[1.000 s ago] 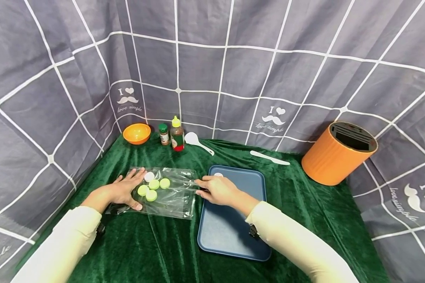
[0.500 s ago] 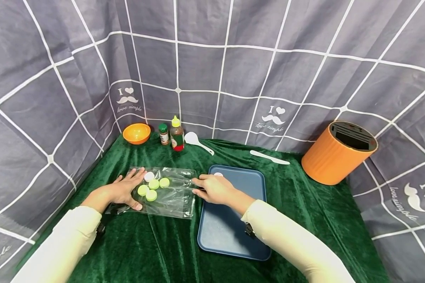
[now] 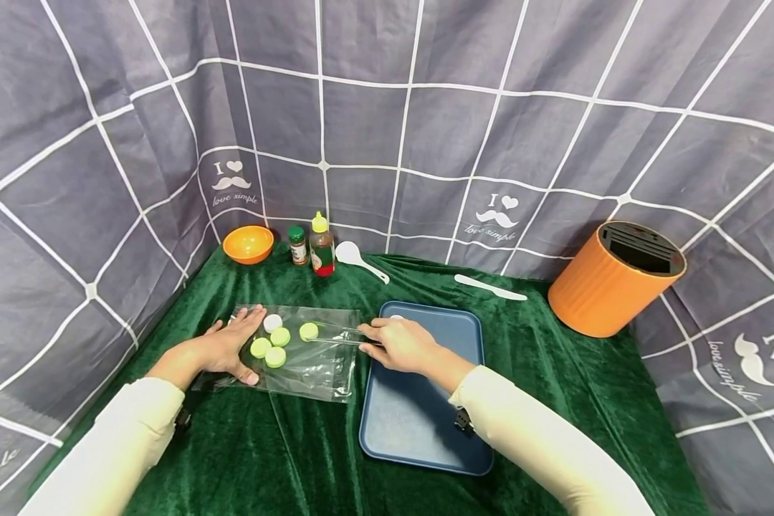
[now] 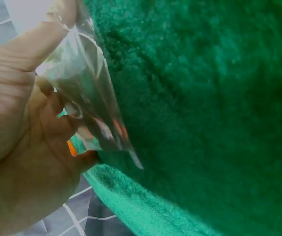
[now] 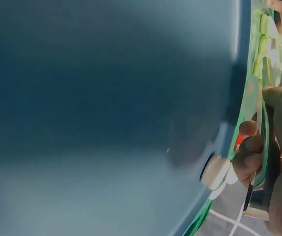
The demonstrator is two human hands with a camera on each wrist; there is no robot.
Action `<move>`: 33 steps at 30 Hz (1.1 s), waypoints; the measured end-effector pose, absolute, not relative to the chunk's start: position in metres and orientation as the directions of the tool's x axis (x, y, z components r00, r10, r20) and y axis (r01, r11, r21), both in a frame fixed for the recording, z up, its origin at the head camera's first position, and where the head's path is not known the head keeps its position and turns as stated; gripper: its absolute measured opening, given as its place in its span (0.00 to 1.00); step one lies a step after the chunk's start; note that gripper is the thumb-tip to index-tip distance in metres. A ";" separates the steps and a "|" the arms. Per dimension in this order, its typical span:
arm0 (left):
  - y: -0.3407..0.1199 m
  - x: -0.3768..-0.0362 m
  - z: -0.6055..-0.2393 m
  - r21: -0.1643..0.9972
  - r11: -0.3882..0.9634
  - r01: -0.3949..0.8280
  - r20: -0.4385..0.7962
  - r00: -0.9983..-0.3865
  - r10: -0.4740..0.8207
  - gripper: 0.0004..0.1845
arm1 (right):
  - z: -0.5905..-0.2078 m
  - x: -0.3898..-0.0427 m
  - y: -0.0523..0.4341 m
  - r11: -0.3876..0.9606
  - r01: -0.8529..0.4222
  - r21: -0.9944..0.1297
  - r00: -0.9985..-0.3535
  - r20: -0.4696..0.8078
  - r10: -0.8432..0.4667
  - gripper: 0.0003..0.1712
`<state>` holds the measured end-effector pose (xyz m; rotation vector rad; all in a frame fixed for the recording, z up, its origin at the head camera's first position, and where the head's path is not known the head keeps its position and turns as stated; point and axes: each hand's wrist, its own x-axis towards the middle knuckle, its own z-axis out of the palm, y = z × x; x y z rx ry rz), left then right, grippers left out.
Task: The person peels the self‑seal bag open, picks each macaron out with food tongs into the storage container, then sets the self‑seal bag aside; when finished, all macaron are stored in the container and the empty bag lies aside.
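Several yellow-green macarons (image 3: 274,356) and a whitish one (image 3: 272,323) lie at a clear plastic bag (image 3: 316,383) on the green cloth. My left hand (image 3: 224,349) rests on the bag's left end with thumb and fingers spread; in the left wrist view the clear film (image 4: 89,93) shows between them. My right hand (image 3: 396,345) grips clear tongs (image 3: 342,335) over the tray's left edge. The tong tips lie around one green macaron (image 3: 309,331), apart from the others. In the right wrist view, a pale macaron (image 5: 214,171) sits in the blue tray (image 3: 419,437), near its far left corner.
Along the back stand an orange bowl (image 3: 248,245), a green-capped spice jar (image 3: 298,246) and a yellow-capped sauce bottle (image 3: 322,247). A white ladle (image 3: 355,256) and a white knife (image 3: 490,288) lie right of them. An orange knife block (image 3: 596,294) stands at the right.
My right hand first moves left with the tongs, then back right. One green macaron has shifted right, away from the others, between the tong tips. My left hand stays put.
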<state>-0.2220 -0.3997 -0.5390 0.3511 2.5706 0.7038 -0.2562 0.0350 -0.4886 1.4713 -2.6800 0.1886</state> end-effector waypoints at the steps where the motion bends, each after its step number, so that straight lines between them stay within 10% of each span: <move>1: -0.399 -0.222 -0.538 0.528 0.840 0.128 -0.346 -0.871 0.350 0.91 | -0.489 -0.256 0.038 0.537 -0.840 -0.077 -0.543 0.127 -0.830 0.25; 33: -0.377 -0.207 -0.502 0.502 0.854 0.134 -0.370 -0.859 0.352 0.84 | -0.471 -0.255 0.153 0.582 -0.805 -0.114 -0.588 0.279 -0.759 0.23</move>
